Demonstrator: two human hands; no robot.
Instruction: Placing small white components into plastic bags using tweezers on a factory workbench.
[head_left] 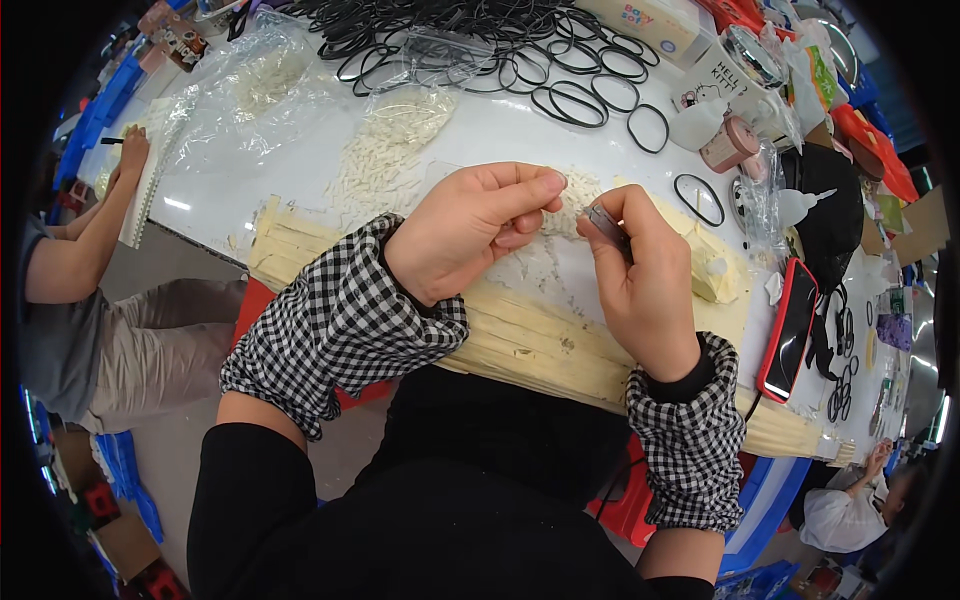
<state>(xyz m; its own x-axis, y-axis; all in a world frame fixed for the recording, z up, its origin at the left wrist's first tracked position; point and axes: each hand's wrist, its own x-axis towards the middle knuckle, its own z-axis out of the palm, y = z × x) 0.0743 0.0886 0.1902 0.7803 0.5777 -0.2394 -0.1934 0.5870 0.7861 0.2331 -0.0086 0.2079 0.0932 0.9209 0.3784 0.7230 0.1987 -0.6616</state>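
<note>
Over the near part of the white table, my left hand point(470, 225) is closed, thumb and forefinger pinched together. What lies between those fingertips, if anything, is too small to make out. To its right my right hand point(648, 280) grips a small grey metal-looking piece point(606, 222) between thumb and forefinger, a short gap from the left fingertips. Small white slivers point(385, 155) lie heaped beyond my left hand, and more white bits point(572, 195) lie behind the fingertips. Checked sleeve covers point(340, 310) wrap both forearms.
Black rubber rings point(570, 103) pile up at the far side. Pale yellow tape point(530, 335) lines the near edge. At right stand a red-cased phone point(790, 330), a pink jar point(730, 145) and a yellow wrapped lump point(715, 265). Another person's hand point(133, 150) holds a pen at left.
</note>
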